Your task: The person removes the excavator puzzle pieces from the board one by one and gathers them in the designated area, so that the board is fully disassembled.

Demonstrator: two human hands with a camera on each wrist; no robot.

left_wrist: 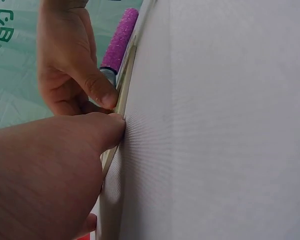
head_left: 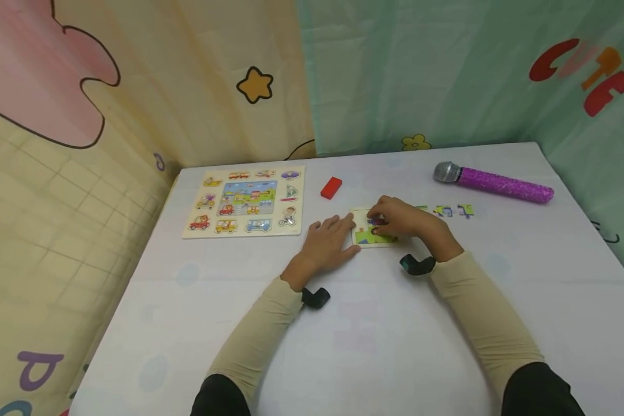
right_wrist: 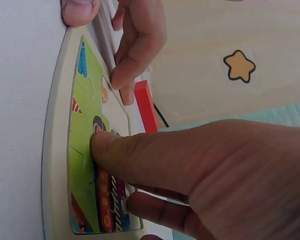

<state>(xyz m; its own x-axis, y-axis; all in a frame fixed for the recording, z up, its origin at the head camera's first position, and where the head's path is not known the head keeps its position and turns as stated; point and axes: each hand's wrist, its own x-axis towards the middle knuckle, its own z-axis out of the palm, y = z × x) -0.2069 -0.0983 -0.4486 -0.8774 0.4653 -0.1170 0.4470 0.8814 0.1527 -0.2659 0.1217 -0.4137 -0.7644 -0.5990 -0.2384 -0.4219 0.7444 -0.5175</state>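
A small jigsaw board with a pale wooden frame lies on the table, its green picture partly filled with pieces. My left hand rests at its left side, fingers spread, with fingertips on the frame's edge. Over the board, my right hand bends its fingers downward and holds a puzzle piece with dark and red stripes between thumb and fingers, low in the frame. The thumb covers part of the picture in the right wrist view. Bare wood shows in the frame's upper part there.
Loose jigsaw pieces lie right of the board. A purple glittery microphone is behind them. A red block sits behind my left hand. Farther left is a larger vehicle picture board. Curtains hang behind the table.
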